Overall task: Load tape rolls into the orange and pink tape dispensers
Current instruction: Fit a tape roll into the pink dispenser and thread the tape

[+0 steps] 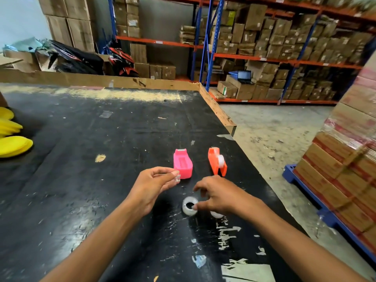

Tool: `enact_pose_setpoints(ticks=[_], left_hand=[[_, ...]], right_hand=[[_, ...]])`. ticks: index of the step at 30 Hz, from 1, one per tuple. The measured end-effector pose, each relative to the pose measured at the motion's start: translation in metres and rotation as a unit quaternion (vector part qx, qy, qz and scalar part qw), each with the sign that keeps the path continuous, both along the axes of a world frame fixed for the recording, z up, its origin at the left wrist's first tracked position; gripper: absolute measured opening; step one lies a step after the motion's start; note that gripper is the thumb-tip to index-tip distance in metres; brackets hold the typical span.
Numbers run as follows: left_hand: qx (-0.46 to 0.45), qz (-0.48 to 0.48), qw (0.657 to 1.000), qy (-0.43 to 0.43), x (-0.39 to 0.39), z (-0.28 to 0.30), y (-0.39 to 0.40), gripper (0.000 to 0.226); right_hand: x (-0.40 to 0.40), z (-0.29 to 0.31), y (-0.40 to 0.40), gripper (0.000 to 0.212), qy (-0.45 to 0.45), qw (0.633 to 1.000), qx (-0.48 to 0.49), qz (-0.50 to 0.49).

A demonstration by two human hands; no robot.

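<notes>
A pink tape dispenser (182,164) lies on the black table (81,159), its hollow facing up and empty. To its right stands an orange dispenser (216,161) with a white tape roll seated in it. My left hand (153,187) pinches a small clear plastic piece (177,178) just in front of the pink dispenser. My right hand (215,195) reaches down over a loose clear tape roll (189,205), fingertips touching its rim. Part of a second roll (216,215) shows under that hand.
Yellow discs (12,143) lie at the table's left edge. The table's right edge (218,110) drops to a concrete floor. Stacked cartons on a blue pallet (345,169) stand at right. Warehouse shelving with boxes (264,47) fills the background.
</notes>
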State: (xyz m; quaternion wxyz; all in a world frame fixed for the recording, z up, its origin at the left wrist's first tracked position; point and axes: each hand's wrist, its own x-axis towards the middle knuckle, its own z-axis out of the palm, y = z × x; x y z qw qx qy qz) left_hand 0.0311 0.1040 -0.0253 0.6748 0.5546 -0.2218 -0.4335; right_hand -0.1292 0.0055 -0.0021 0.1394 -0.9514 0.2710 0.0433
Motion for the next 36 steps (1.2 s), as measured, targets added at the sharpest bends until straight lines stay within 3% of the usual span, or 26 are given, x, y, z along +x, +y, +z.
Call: enact_pose_setpoints(ticks=[4,11,14,18,21,36], left_hand=[[0.005,-0.005,1.0,0.011,0.001,-0.004,0.008,0.006],[0.01,-0.005,1.0,0.021,0.003,-0.011,0.015,0.008],[0.002,-0.008,0.999,0.039,0.002,-0.01,0.014,0.009],[-0.008,-0.008,0.999,0.052,-0.001,-0.006,0.014,0.01],[-0.017,-0.006,0.999,0.044,-0.003,-0.002,0.014,0.01],[-0.123,0.052,0.991,0.021,-0.021,0.019,0.003,0.025]], right_hand=[[0.016,-0.01,0.012,0.055,0.032,0.999,-0.013,0.006],[0.014,-0.019,0.008,0.048,-0.001,0.999,0.029,-0.021],[0.014,-0.018,0.0,0.045,-0.09,0.99,0.097,-0.042],[0.013,-0.002,-0.005,0.044,-0.263,0.931,0.246,-0.062],[0.011,0.008,-0.004,0.043,-0.309,0.9,0.303,-0.046],[0.012,0.005,-0.015,0.047,-0.422,0.87,0.256,0.021]])
